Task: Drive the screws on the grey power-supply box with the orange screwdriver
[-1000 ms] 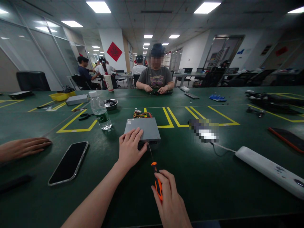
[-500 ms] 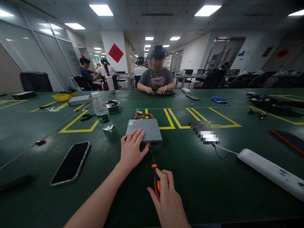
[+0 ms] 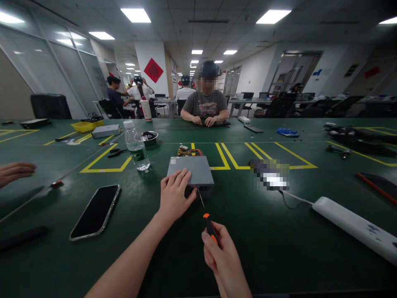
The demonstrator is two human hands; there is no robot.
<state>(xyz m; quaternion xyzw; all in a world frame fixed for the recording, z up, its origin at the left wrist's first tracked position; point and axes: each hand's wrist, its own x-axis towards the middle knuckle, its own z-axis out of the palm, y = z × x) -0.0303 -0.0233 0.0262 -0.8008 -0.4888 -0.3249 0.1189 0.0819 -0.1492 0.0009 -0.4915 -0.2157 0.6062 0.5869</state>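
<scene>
A grey metal computer power supply (image 3: 198, 171) lies flat on the green table, its bundle of coloured cables (image 3: 190, 152) coming out at the far side. My left hand (image 3: 175, 192) grips its near left part, fingers over the top and thumb down by the front face. In my right hand (image 3: 225, 254) is a screwdriver (image 3: 210, 225) with an orange and black handle, closed in the fingers. The shaft points up and away, its tip against the front face of the power supply beside my left thumb. What the tip meets is too small to make out.
A water bottle (image 3: 136, 149) and a phone (image 3: 95, 212) stand and lie to the left. Another person's hand (image 3: 17, 171) reaches in at the left edge. On the right are a white power strip (image 3: 353, 225) and a blurred-out device (image 3: 269, 174). A person (image 3: 204, 103) sits opposite.
My right hand has rolled round the screwdriver handle, the thumb now folded over it, and the handle leans further right. Another person's hand has come in at the left. My left hand keeps its hold.
</scene>
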